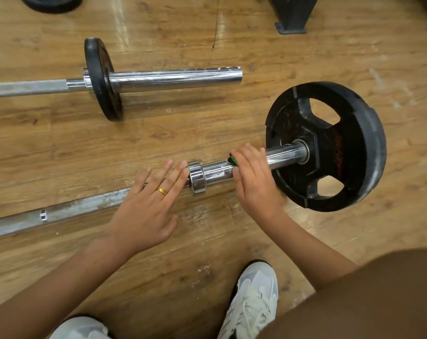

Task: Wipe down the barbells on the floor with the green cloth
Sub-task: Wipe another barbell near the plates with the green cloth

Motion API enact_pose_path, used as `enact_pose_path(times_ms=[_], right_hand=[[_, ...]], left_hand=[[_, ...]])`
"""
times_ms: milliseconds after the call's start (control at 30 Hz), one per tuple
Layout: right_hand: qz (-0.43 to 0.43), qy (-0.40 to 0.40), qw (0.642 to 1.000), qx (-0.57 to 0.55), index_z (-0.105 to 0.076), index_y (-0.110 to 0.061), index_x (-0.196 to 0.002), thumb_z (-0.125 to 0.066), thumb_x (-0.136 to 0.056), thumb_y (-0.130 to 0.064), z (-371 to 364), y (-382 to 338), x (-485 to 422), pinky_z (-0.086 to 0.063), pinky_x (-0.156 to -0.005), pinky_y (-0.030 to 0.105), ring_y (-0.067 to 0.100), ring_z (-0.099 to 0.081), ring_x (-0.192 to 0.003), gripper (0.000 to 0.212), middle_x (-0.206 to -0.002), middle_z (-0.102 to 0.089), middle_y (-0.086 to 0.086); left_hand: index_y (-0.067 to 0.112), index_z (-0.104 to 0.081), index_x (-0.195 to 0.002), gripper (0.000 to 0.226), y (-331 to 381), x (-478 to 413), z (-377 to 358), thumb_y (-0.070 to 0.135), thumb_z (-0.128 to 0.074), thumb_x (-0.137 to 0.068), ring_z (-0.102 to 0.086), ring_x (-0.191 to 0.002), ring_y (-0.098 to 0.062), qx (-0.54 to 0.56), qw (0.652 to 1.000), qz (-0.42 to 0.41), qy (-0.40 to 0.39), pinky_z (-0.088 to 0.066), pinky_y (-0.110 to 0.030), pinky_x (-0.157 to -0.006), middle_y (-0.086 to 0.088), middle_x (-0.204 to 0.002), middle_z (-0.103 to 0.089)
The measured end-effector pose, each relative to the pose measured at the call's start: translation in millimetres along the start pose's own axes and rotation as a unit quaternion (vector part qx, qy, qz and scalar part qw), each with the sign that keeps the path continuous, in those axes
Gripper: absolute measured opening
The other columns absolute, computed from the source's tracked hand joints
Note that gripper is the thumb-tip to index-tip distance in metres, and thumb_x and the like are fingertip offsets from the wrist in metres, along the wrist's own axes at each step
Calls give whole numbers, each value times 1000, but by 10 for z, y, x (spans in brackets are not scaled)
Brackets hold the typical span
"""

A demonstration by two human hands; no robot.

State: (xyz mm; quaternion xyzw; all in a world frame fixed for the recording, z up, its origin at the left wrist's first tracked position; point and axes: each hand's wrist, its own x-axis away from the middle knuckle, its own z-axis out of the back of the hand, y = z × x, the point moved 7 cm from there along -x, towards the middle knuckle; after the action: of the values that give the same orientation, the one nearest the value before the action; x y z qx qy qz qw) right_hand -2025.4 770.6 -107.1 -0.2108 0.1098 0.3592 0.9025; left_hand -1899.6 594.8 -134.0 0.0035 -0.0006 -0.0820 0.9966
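Observation:
Two barbells lie on the wooden floor. The near barbell [85, 206] runs from the lower left to a large black plate [330, 145] at the right. My right hand [254, 177] curls round its chrome sleeve [216, 171] with the green cloth [232, 160] under the fingers; only a small edge of cloth shows. My left hand [149, 204], wearing a gold ring, rests with straight fingers on the shaft just left of the chrome collar [196, 177]. The far barbell [173, 78] lies parallel behind, carrying a small black plate [102, 79].
My two white shoes [254, 302] stand on the floor below the hands and my knee [378, 294] fills the lower right. A dark metal stand foot [292, 18] is at the top right, another black plate [51, 3] at the top left.

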Motion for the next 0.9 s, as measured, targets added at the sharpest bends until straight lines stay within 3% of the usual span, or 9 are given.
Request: enact_pose_path(times_ms=[167, 333, 433, 633, 767, 900], right_hand=[[-76, 14, 997, 0, -55, 0, -136, -38, -106, -14, 127, 143, 68, -13, -125, 45, 28, -39, -142, 37, -139, -56, 13], [-8, -29, 999, -18, -49, -3, -142, -35, -108, -19, 45, -27, 202, -14, -126, 43, 27, -32, -147, 40, -147, -50, 11], [-40, 0, 999, -25, -50, -2, -141, -40, -106, -12, 95, 74, 238, -21, -122, 52, 29, -32, -147, 38, -145, -50, 13], [14, -15, 1000, -12, -43, -4, -146, -47, -104, -6, 32, -41, 420, -20, -123, 50, 29, -28, -149, 42, -148, -46, 13], [-55, 15, 998, -23, -42, -2, -146, -44, -105, -7, 151, 58, 510, -27, -119, 54, 29, -26, -150, 41, -150, -44, 13], [-15, -15, 999, -25, -44, -1, -146, -50, -102, -2, 94, -136, 630, -25, -120, 54, 33, -28, -149, 44, -150, -46, 16]], left_hand=[[6, -9, -161, 99, 84, 51, -6, 49, -52, -83, -7, -156, -29, -6, 1000, -4, 6, -19, -54, -122, -10, -170, -4], [6, -6, -161, 99, 147, 111, -32, 50, -50, -84, -6, -156, -30, -11, 1000, -10, 4, -17, -56, -123, -11, -170, -2], [6, -7, -161, 97, 200, 136, -50, 49, -49, -85, -5, -157, -30, -14, 1000, -11, 6, -17, -56, -123, -11, -170, -2], [5, -6, -161, 93, 296, 227, -92, 46, -46, -88, -6, -156, -31, -19, 999, -24, 25, -17, -56, -123, -13, -170, -2], [5, -8, -161, 89, 362, 279, -156, 42, -46, -89, -7, -156, -33, -30, 998, -30, 36, -15, -57, -123, -14, -169, -4], [4, -8, -161, 82, 415, 343, -188, 35, -42, -93, -8, -156, -34, -42, 997, -37, 47, -13, -56, -123, -15, -169, -5]])
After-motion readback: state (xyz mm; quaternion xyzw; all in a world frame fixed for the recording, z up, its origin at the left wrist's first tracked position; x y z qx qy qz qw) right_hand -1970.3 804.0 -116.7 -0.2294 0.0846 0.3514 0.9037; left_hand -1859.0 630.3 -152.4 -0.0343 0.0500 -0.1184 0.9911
